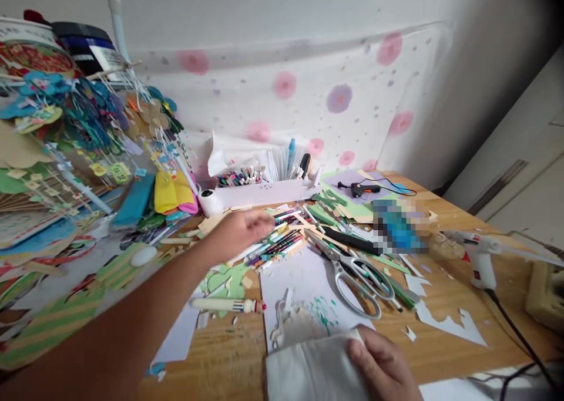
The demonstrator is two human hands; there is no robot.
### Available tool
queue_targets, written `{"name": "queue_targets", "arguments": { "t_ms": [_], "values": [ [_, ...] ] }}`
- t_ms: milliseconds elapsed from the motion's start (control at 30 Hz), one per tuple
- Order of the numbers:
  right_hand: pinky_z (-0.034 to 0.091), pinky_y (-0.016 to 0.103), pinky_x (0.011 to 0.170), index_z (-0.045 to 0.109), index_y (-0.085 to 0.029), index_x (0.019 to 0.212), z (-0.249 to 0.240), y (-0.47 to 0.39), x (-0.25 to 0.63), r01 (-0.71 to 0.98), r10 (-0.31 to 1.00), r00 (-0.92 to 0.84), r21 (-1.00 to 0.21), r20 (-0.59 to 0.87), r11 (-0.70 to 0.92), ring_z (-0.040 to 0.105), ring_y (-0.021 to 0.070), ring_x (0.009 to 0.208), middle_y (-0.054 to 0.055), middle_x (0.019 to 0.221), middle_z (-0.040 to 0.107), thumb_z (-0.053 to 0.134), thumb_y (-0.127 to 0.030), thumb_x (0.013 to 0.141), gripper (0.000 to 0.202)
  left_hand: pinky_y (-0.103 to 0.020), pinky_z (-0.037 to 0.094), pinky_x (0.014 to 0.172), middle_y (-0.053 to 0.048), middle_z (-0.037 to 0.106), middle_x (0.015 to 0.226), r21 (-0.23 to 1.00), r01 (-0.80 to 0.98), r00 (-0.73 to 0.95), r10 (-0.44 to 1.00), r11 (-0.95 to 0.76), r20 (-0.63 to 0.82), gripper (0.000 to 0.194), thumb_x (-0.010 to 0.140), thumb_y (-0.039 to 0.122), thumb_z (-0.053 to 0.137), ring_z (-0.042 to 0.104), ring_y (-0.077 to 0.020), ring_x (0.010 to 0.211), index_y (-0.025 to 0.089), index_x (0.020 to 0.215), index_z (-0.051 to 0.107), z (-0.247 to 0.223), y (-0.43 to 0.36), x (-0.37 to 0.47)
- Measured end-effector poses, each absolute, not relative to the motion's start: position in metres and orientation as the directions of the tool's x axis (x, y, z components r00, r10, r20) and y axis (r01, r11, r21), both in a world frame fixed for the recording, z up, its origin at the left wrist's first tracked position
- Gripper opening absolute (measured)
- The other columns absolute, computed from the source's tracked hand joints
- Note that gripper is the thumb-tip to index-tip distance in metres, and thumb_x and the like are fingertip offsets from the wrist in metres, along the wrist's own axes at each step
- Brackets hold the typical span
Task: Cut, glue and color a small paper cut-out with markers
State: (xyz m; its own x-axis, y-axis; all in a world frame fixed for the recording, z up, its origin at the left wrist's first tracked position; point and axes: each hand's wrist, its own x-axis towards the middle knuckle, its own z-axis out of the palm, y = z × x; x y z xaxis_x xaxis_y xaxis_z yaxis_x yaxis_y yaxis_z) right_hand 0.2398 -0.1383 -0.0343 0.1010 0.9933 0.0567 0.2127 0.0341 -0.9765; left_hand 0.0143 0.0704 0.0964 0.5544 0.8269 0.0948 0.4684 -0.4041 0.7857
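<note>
My left hand (244, 231) reaches over the table, its fingers bent and blurred, beside a pile of coloured pens (282, 239); whether it holds anything is hidden. Near the front edge, my right hand (381, 360) grips a greyish-white folded piece (317, 369), thumb on top and fingers behind. Under and behind this piece lies a white sheet (304, 277) with green marks. A thick multicolour pen (227, 305) rests below my left wrist. To the right of the sheet lie large scissors (352, 277) with grey handles.
A white glue gun (482, 260) with a cord stands at the right, and a black one (363, 188) lies farther back. A pen box (264, 194) is against the wall. Paper scraps (453, 324) cover much of the table; hanging paper crafts (94, 119) fill the left.
</note>
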Motion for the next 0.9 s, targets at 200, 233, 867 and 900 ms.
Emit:
{"name": "queue_targets", "arguments": {
  "t_ms": [200,233,867,900],
  "values": [
    [0.032,0.021,0.049,0.054,-0.017,0.063,0.011,-0.112,0.213,-0.111,1.0,-0.011,-0.994,0.016,0.015,0.038,0.0108,0.053,-0.003,0.057,0.044,0.062,-0.059,0.082,0.047,-0.026,0.047,0.069,-0.001,0.07,0.086,0.924,0.321,0.762,0.636,-0.21,-0.12,0.036,0.07,0.044,0.076,0.062,-0.0196,0.08,0.019,0.095,0.069,0.055,-0.045,0.019],
    [0.031,0.021,0.048,0.055,-0.017,0.064,0.018,-0.107,0.21,-0.188,1.0,-0.01,-0.982,-0.011,-0.013,0.038,0.0099,0.051,-0.003,0.056,0.045,0.066,-0.059,0.079,0.046,-0.025,0.045,0.065,0.0,0.066,0.079,0.928,0.324,0.737,0.664,-0.185,-0.124,0.031,0.074,0.045,0.073,0.059,-0.0174,0.074,0.017,0.087,0.067,0.05,-0.053,0.019],
    [0.047,0.026,0.067,0.077,-0.022,0.095,0.031,-0.149,0.234,0.106,0.835,-0.49,-0.933,0.251,0.343,0.059,0.0178,0.077,0.005,0.083,0.062,0.066,-0.032,0.087,0.017,-0.032,0.05,0.068,-0.005,0.067,0.083,0.978,0.168,0.565,0.8,0.127,-0.201,0.039,0.081,0.053,0.063,0.064,-0.0223,0.076,0.018,0.099,0.062,0.017,-0.11,-0.005],
    [0.046,0.026,0.065,0.078,-0.021,0.09,0.031,-0.15,0.235,0.119,0.827,-0.509,-0.932,0.24,0.344,0.057,0.017,0.073,0.004,0.078,0.059,0.067,-0.033,0.086,0.017,-0.03,0.048,0.067,-0.003,0.065,0.081,0.976,0.199,0.541,0.821,0.086,-0.183,0.036,0.082,0.052,0.062,0.062,-0.0211,0.075,0.018,0.094,0.062,0.015,-0.111,-0.006]
  ]
}}
